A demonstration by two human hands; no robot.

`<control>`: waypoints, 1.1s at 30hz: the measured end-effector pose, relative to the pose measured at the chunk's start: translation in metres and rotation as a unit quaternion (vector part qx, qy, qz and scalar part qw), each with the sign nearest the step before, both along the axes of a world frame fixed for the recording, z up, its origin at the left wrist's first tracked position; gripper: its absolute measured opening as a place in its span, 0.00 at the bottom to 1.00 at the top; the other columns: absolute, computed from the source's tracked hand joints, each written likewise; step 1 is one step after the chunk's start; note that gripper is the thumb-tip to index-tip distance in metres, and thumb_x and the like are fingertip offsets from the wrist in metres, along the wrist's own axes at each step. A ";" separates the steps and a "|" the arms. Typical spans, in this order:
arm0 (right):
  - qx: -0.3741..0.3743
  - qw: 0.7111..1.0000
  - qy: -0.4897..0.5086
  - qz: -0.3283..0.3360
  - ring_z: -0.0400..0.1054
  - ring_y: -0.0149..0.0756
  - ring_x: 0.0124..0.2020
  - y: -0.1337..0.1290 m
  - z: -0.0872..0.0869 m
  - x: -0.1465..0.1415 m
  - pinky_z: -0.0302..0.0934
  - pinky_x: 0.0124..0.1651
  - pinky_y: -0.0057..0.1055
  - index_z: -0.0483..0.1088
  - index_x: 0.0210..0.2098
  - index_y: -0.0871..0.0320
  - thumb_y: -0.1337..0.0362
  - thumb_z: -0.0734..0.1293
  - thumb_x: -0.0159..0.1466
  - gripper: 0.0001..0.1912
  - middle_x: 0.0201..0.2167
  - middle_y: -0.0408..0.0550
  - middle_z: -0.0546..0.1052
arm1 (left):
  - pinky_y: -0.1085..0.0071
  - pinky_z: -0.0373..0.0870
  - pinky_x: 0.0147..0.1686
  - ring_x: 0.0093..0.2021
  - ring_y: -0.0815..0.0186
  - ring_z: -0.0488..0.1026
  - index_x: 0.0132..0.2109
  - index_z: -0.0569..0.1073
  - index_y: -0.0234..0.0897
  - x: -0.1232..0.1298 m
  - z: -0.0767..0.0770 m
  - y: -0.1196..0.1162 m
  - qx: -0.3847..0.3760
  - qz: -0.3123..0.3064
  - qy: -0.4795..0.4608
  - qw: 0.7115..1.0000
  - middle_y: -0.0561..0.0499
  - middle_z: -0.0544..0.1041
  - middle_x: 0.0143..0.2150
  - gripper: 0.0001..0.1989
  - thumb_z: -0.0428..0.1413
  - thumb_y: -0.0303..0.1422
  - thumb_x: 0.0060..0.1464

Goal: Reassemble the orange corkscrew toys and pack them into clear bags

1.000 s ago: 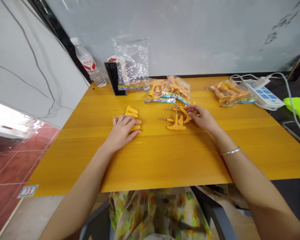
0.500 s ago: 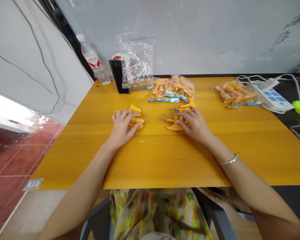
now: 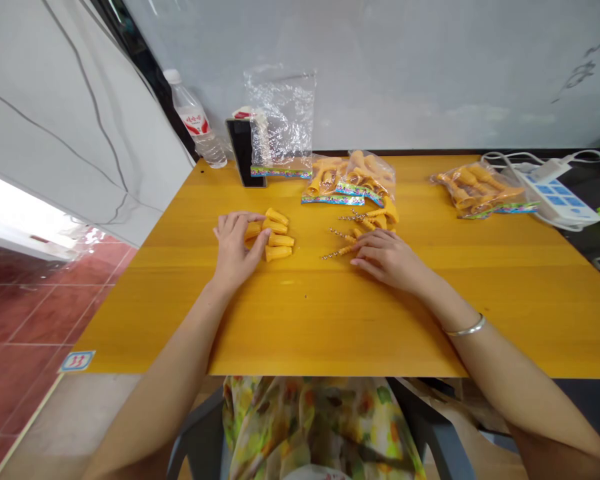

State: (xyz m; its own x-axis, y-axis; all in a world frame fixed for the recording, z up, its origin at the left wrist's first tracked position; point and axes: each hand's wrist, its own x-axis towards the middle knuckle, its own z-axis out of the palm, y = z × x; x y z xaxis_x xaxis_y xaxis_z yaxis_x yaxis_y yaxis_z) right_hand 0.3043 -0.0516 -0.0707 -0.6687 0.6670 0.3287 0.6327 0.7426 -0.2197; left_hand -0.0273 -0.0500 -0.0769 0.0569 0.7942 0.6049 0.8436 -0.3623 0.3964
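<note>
My left hand (image 3: pixel 235 247) is at a group of orange tapered plastic sleeves (image 3: pixel 279 253) on the table, with thumb and index finger pinched about a sleeve (image 3: pixel 275 227); others lie partly behind the fingers. My right hand (image 3: pixel 387 259) curls over several orange-handled corkscrews, its fingers on the nearest corkscrew (image 3: pixel 347 249), whose handle is hidden under the hand. The metal spirals point left, towards the sleeves. Beyond the fingers, another corkscrew (image 3: pixel 391 209) shows its handle.
Behind lie filled plastic bags (image 3: pixel 330 181) of orange pieces, with another bag (image 3: pixel 480 190) at right. A clear bag (image 3: pixel 285 120) leans by a phone (image 3: pixel 244 152) and a water bottle (image 3: pixel 198 127). A power strip (image 3: pixel 563 200) with white cables sits at the right edge.
My left fingers have drawn back and up along the sleeves, leaving more of them in sight. My right hand has moved over the nearest corkscrew, which now points more towards me.
</note>
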 end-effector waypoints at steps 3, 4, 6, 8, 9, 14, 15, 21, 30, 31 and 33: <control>0.015 0.999 0.030 -0.033 0.71 0.45 0.49 0.004 0.000 0.005 0.63 0.54 0.45 0.75 0.41 0.53 0.57 0.61 0.71 0.12 0.45 0.51 0.79 | 0.55 0.62 0.52 0.50 0.55 0.68 0.48 0.72 0.41 0.000 0.000 0.000 0.000 -0.001 -0.006 1.000 0.46 0.75 0.47 0.11 0.53 0.40 0.63; 0.022 0.998 0.039 -0.053 0.70 0.46 0.50 0.007 -0.001 0.008 0.63 0.54 0.46 0.75 0.43 0.53 0.57 0.61 0.71 0.12 0.46 0.52 0.79 | 0.55 0.62 0.52 0.51 0.55 0.68 0.48 0.71 0.41 0.000 0.000 0.000 -0.001 -0.002 -0.008 1.000 0.46 0.75 0.47 0.11 0.53 0.40 0.63; 0.034 0.993 0.048 -0.103 0.68 0.49 0.53 0.013 -0.005 0.016 0.63 0.55 0.48 0.73 0.49 0.54 0.57 0.61 0.70 0.14 0.50 0.55 0.77 | 0.55 0.62 0.52 0.51 0.55 0.68 0.48 0.71 0.41 0.000 0.000 -0.001 0.000 -0.005 -0.009 1.000 0.46 0.75 0.47 0.11 0.53 0.40 0.62; 0.035 0.989 0.040 -0.142 0.67 0.52 0.55 0.019 -0.012 0.024 0.62 0.57 0.51 0.70 0.54 0.56 0.58 0.61 0.70 0.17 0.53 0.57 0.76 | 0.55 0.62 0.51 0.50 0.55 0.68 0.49 0.71 0.41 0.001 0.001 -0.001 0.002 -0.010 -0.009 1.000 0.46 0.74 0.47 0.11 0.53 0.40 0.62; 0.030 0.988 0.032 -0.149 0.67 0.53 0.55 0.022 -0.015 0.027 0.62 0.57 0.52 0.69 0.56 0.57 0.58 0.61 0.70 0.18 0.53 0.58 0.76 | 0.55 0.62 0.51 0.50 0.55 0.68 0.49 0.72 0.41 0.001 0.000 -0.001 0.003 -0.012 -0.008 1.000 0.46 0.74 0.47 0.11 0.53 0.40 0.63; 0.012 0.991 0.015 -0.129 0.69 0.51 0.54 0.026 -0.021 0.031 0.63 0.57 0.52 0.69 0.54 0.56 0.59 0.58 0.71 0.16 0.51 0.55 0.78 | 0.55 0.62 0.52 0.51 0.55 0.68 0.49 0.71 0.42 0.000 0.000 0.000 -0.002 -0.006 -0.008 1.000 0.46 0.74 0.47 0.12 0.52 0.40 0.63; 0.012 0.992 0.015 -0.128 0.70 0.51 0.53 0.025 -0.020 0.030 0.63 0.56 0.51 0.70 0.53 0.55 0.59 0.58 0.71 0.16 0.50 0.55 0.78 | 0.55 0.62 0.52 0.51 0.55 0.68 0.49 0.71 0.42 0.000 0.000 0.000 -0.001 -0.004 -0.008 1.000 0.46 0.74 0.47 0.11 0.52 0.40 0.63; 0.001 0.987 0.040 -0.154 0.70 0.51 0.51 0.024 -0.017 0.030 0.64 0.53 0.52 0.72 0.50 0.55 0.56 0.59 0.70 0.16 0.48 0.55 0.79 | 0.55 0.62 0.51 0.50 0.55 0.68 0.48 0.72 0.42 0.000 0.000 0.000 -0.002 -0.008 -0.012 1.000 0.46 0.75 0.46 0.11 0.53 0.40 0.62; -0.024 0.991 0.026 -0.126 0.70 0.48 0.52 0.027 -0.023 0.030 0.63 0.57 0.51 0.76 0.48 0.54 0.54 0.55 0.73 0.21 0.47 0.51 0.80 | 0.55 0.62 0.51 0.50 0.55 0.68 0.48 0.71 0.42 0.001 0.001 -0.001 -0.005 -0.012 -0.016 1.000 0.47 0.74 0.46 0.10 0.53 0.39 0.62; -0.025 0.992 0.027 -0.124 0.69 0.49 0.52 0.027 -0.023 0.030 0.63 0.57 0.51 0.77 0.48 0.55 0.55 0.54 0.73 0.21 0.47 0.52 0.80 | 0.55 0.61 0.51 0.50 0.55 0.68 0.48 0.71 0.42 0.001 0.001 -0.001 -0.006 -0.013 -0.016 1.000 0.46 0.74 0.47 0.10 0.53 0.39 0.62; -0.026 0.992 0.033 -0.120 0.69 0.49 0.51 0.027 -0.023 0.029 0.64 0.57 0.51 0.77 0.47 0.57 0.54 0.54 0.73 0.23 0.46 0.53 0.80 | 0.55 0.61 0.51 0.51 0.54 0.68 0.49 0.71 0.42 0.001 0.000 -0.001 -0.008 -0.017 -0.017 1.000 0.46 0.74 0.47 0.10 0.53 0.39 0.63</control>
State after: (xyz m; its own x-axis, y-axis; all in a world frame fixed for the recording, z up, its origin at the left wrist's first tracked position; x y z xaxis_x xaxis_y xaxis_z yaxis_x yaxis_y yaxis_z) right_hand 0.3332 -0.0242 -0.0937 -0.4676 0.8210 0.3276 0.7729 0.5596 -0.2993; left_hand -0.0261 -0.0511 -0.0764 0.0637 0.8020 0.5940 0.8163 -0.3843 0.4313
